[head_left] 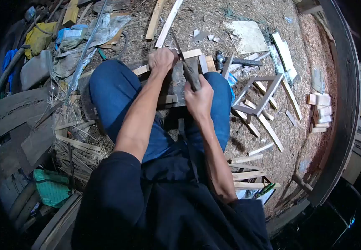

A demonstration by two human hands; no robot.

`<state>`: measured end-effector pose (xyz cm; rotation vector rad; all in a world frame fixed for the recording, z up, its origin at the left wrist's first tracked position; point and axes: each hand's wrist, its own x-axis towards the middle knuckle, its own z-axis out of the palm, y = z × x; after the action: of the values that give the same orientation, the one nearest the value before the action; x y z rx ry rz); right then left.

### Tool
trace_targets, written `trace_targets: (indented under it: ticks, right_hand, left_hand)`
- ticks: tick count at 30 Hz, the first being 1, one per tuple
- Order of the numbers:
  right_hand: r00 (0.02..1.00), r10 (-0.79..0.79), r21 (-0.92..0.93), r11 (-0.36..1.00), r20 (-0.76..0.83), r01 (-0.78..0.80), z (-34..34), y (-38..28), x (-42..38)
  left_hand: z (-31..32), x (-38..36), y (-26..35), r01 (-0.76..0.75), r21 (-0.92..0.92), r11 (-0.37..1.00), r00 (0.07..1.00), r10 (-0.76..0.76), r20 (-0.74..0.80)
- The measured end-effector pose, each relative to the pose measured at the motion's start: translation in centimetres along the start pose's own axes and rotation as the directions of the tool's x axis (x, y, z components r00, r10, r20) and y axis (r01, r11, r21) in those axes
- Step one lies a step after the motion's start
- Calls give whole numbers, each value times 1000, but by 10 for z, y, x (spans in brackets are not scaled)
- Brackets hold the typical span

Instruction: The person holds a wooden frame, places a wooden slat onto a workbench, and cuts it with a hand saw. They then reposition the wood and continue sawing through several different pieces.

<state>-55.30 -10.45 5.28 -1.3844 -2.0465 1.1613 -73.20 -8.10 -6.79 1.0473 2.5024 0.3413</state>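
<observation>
Between my knees is a dark wooden work block (178,81). A pale wood strip (192,53) lies across its far end. My left hand (162,59) is closed at the strip's left part, its fingers wrapped over something at the block's far edge. My right hand (199,98) is closed around the dark handle of a saw (190,75), whose narrow blade points away and up to the left, passing close to the right of my left hand. Where the blade meets the wood is too small to tell. A hammer (239,61) lies beyond my right knee.
A small wooden frame (260,96) stands at the right among loose wood strips (271,132). Stacked short blocks (323,109) lie farther right. A grey plastic container (36,69) and yellow cloth (38,40) are at the left. Wood shavings cover the ground.
</observation>
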Motion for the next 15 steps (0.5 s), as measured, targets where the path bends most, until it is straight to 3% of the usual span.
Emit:
trace_targets:
  ticks: [2, 3, 5, 6, 9, 11, 12, 15]
  right_hand:
    - [996, 83, 107, 990, 41, -87, -4, 3, -8]
    - [997, -77, 95, 992, -17, 78, -9, -1, -22]
    - [999, 41, 158, 987, -15, -38, -19, 4, -45]
    - [992, 116, 73, 990, 46, -119, -27, -3, -41]
    - [999, 36, 55, 998, 17, -37, 9, -7, 12]
    - [1000, 23, 110, 994, -3, -22, 12, 6, 17]
    - [999, 47, 157, 987, -4, -46, 11, 12, 6]
    - [1000, 28, 141, 990, -2, -27, 10, 6, -4]
  left_hand:
    - [6, 7, -2, 7, 20, 1000, 1000, -6, -21]
    - [10, 10, -6, 19, 33, 999, 999, -18, -29]
    - [8, 5, -2, 21, 38, 999, 999, -20, -46]
    - [9, 1, -3, 1, 48, 999, 999, 1, -40]
    - [10, -5, -10, -44, 121, 992, 997, 35, 73]
    - [17, 11, -5, 89, -2, 996, 993, -89, -84]
    - [-8, -2, 7, 71, -4, 997, 997, -71, 28]
    - [-12, -12, 10, 57, -33, 998, 998, -57, -14]
